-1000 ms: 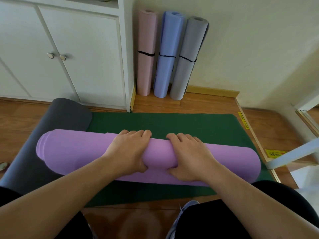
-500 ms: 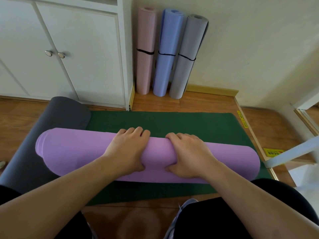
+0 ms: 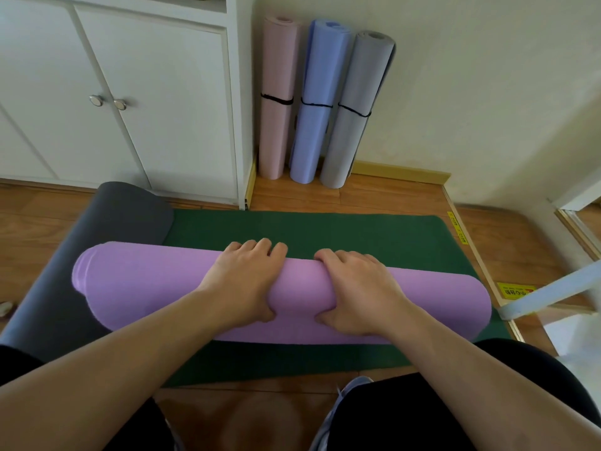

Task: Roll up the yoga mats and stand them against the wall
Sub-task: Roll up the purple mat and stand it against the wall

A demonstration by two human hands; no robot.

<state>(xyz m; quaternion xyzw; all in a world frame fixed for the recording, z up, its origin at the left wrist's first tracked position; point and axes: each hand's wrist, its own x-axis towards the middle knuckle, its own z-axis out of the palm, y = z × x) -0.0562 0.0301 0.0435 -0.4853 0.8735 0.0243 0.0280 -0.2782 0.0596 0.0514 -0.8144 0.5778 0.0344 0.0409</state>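
Observation:
A purple yoga mat (image 3: 156,288), rolled into a thick tube, lies crosswise on a flat green mat (image 3: 357,236). My left hand (image 3: 244,281) grips the roll's middle, fingers curled over the far side and thumb on the near side. My right hand (image 3: 357,288) grips it the same way, just to the right. A dark grey mat (image 3: 107,222) lies flat on the floor at the left, under the roll's left end. Three rolled mats stand against the wall: pink (image 3: 276,92), blue (image 3: 318,99) and grey (image 3: 354,109), each with a black band.
A white cabinet (image 3: 146,92) with two knobbed doors stands at the back left. A wooden baseboard (image 3: 403,174) runs along the wall. A white bar (image 3: 553,291) slants in at the right. My knees in dark trousers are at the bottom, on the wooden floor.
Both hands and the purple roll sit a little farther from me on the green mat. The grip looks the same.

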